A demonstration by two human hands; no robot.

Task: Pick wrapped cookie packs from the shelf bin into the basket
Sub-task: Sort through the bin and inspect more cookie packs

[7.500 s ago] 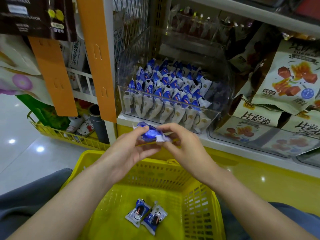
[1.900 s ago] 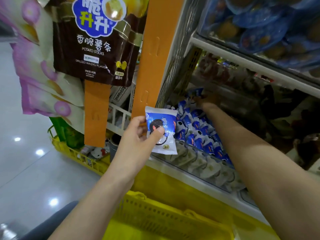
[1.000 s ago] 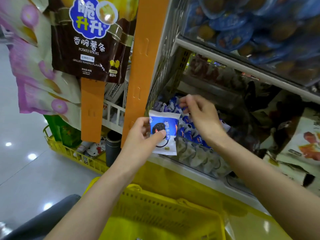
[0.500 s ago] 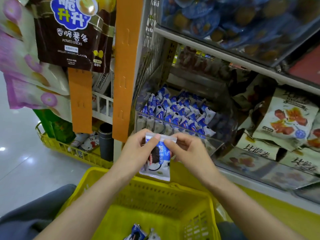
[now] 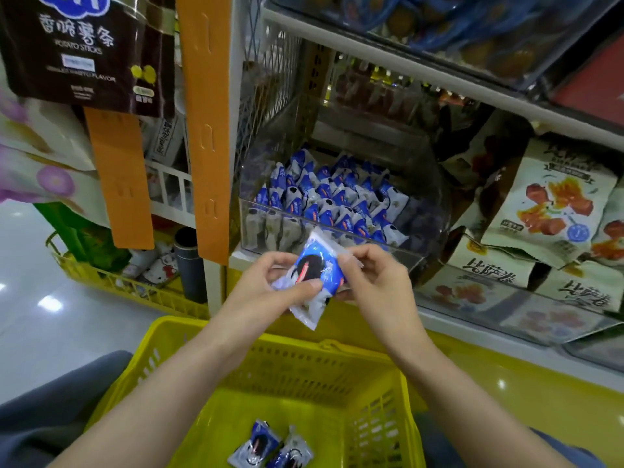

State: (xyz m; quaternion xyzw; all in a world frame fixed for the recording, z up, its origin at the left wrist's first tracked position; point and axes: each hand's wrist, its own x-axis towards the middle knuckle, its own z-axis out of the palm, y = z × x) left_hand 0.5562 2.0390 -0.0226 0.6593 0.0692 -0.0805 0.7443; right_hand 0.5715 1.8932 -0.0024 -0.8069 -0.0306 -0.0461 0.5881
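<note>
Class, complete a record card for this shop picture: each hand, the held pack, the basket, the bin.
left hand: holds the cookie pack, thumb across its front
right hand: pinches the pack's right edge
held pack: in the air before the shelf bin, above the far rim of the basket
basket contents: two packs lying side by side on the bottom
bin contents: rows of packs
stage: held pack not yet in basket

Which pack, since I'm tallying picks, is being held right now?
The pack pinched between left hand and right hand; two packs lie in the basket, the rest sit in the bin.
</note>
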